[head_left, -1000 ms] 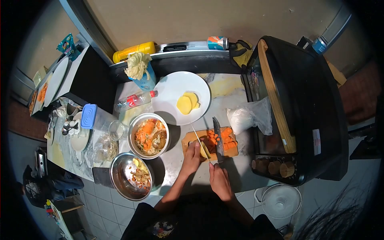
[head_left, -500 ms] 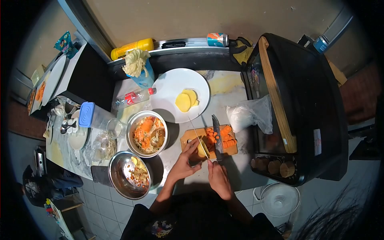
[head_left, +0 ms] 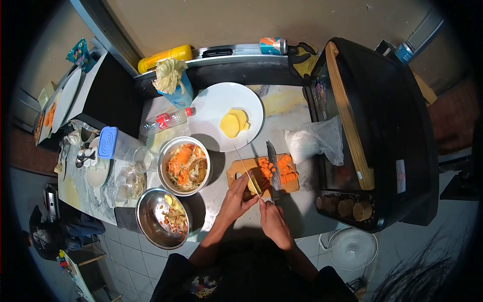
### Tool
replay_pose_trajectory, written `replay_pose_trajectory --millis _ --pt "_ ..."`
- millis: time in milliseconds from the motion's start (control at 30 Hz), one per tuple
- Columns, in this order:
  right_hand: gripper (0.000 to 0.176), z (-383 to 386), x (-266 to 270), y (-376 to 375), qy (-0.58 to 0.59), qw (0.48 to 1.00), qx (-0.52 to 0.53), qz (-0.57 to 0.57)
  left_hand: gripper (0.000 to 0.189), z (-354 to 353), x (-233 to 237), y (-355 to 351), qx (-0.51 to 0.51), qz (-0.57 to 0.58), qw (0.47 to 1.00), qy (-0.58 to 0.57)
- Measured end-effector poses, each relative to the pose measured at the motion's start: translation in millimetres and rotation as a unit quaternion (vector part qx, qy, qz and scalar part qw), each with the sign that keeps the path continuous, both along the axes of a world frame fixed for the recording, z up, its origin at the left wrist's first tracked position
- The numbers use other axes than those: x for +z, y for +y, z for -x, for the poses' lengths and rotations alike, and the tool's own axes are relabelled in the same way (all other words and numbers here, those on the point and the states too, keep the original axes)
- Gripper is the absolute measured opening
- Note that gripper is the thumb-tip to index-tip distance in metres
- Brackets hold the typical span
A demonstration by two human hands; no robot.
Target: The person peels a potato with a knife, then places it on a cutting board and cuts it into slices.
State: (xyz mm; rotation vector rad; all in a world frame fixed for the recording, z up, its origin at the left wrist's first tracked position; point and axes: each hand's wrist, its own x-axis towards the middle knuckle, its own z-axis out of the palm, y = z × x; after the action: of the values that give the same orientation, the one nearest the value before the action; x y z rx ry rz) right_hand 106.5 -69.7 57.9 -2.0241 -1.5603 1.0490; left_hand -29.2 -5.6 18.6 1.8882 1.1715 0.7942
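My left hand [head_left: 235, 200] grips a cut yellow potato [head_left: 253, 188] on the left part of a wooden cutting board [head_left: 234, 171]. My right hand [head_left: 274, 221] is closed on the handle of a knife, whose thin blade [head_left: 245, 165] stands along the potato's cut face and points away from me. A second, dark-bladed knife [head_left: 273, 160] lies across the board among chopped carrot pieces [head_left: 288, 171]. Beyond the board, potato slices [head_left: 230, 126] rest on a large white plate [head_left: 204, 108].
Left of the board stand a white pot [head_left: 162, 176] of shredded vegetables and a steel bowl [head_left: 143, 231] with peelings. A plastic bottle [head_left: 171, 120] lies behind them. To the right are a bag of white powder [head_left: 302, 143] and a black oven [head_left: 397, 131].
The knife in my right hand and the potato under my left hand have shifted very slightly. The slices on the plate look the same.
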Motion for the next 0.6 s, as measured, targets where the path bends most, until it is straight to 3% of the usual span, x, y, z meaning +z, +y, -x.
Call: replay_pose_trajectory --millis 267,333,600 --pt "0.042 1.3 8.7 -0.7 0.004 1.0 0.004 0.031 0.073 4.3 -16.2 1.9 -0.011 -0.039 0.999 -0.002" --pt "0.042 3.6 17.3 -3.3 -0.013 0.999 0.016 0.041 0.071 6.9 -16.8 2.8 0.021 0.043 0.999 -0.021" --pt "0.043 5.5 11.8 -8.0 -0.015 1.0 -0.003 0.026 0.067 6.9 -11.3 0.6 0.005 0.044 0.998 -0.034"
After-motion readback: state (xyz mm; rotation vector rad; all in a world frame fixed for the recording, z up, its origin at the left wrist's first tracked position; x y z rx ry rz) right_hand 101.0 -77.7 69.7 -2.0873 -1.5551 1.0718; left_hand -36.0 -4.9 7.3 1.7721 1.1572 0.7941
